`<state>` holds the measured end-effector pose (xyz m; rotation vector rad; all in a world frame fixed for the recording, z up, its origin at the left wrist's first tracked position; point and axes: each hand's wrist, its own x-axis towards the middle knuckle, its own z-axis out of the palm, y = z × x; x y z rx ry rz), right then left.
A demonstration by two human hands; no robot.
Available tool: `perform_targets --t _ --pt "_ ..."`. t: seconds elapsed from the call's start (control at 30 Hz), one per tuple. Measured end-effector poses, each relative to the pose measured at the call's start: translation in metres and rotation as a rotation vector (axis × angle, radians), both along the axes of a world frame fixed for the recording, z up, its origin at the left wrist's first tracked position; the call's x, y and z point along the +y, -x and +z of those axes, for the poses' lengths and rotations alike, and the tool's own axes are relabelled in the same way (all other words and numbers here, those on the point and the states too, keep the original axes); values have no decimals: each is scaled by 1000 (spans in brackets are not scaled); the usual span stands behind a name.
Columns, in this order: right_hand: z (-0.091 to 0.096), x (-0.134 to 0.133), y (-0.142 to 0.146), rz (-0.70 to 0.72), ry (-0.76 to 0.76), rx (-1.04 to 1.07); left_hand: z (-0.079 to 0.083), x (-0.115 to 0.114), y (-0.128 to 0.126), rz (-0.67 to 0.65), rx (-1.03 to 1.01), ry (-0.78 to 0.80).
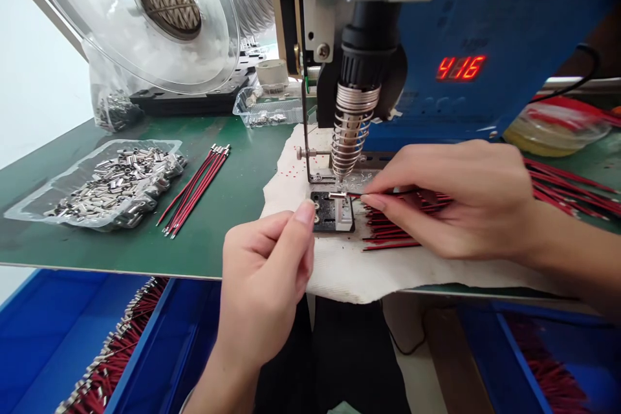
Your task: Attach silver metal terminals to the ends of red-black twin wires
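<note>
My right hand pinches a red-and-black wire between thumb and forefinger. The wire's end meets a small silver metal cylinder on a small black fixture with a white block. Right above it is the tip of a soldering iron wrapped in a coil spring. My left hand is closed at the fixture's left side, thumb pressed on the curled fingers; whatever it may hold is hidden. More red-and-black wires lie beneath my right hand.
A clear tray of silver metal parts stands at left, beside a bundle of wires with metal ends. A blue machine with a red display rises behind. Overhead left hangs a clear round hood. Blue bins sit below the green table.
</note>
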<state>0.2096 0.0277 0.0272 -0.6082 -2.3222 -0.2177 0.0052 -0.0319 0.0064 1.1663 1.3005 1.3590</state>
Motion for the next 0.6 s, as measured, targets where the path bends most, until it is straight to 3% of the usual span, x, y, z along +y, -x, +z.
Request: perform_targets --t 0.23,0.43,0.6 --pt "14 -21 10 115 126 130 -5 -7 -13 -147 241 -158" --pt "21 -26 9 182 226 -57 -5 -14 -28 -262 206 -237" --pt "17 -29 12 217 271 113 -3 -23 -31 -290 136 -141"
